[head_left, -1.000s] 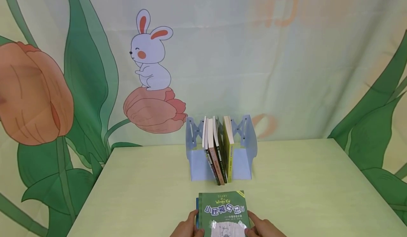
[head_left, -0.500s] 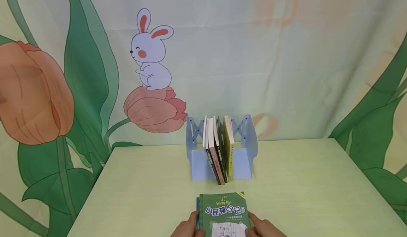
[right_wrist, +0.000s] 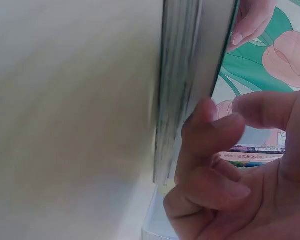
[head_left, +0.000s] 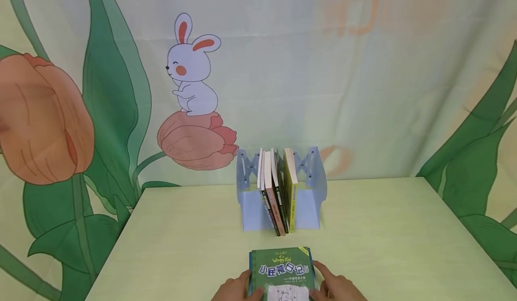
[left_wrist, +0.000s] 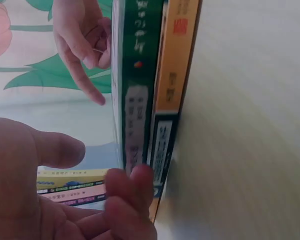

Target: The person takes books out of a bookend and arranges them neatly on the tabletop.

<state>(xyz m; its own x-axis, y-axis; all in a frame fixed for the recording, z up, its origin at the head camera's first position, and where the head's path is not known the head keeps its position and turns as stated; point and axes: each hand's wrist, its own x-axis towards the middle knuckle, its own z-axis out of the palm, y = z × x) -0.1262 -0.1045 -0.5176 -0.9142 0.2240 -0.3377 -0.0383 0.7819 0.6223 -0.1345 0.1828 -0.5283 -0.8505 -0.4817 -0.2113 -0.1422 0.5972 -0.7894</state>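
A green paperback [head_left: 282, 265] lies face up at the table's near edge, with a blue-edged book [head_left: 251, 265] showing beneath it. My left hand [head_left: 234, 289] is at the stack's left side. In the left wrist view its fingertips [left_wrist: 132, 187] are by the green spine [left_wrist: 139, 65] and the orange and dark green spine [left_wrist: 174, 60] below; the thumb stands off the cover. My right hand [head_left: 339, 288] is at the right side. Its bent fingers [right_wrist: 205, 135] are against the page edges [right_wrist: 177, 90] in the right wrist view, thumb raised apart.
Behind the stack stands a light blue bookend rack [head_left: 308, 209]. Several upright books lean in it, among them a pink-spined book [head_left: 275, 211] and a yellow-green book [head_left: 291, 198]. A printed curtain [head_left: 323, 90] hangs behind the pale green table [head_left: 383, 238].
The green book has shifted slightly left and toward me, so blue now shows at its right edge too. Both hands have loosened and moved slightly, staying beside the stack.
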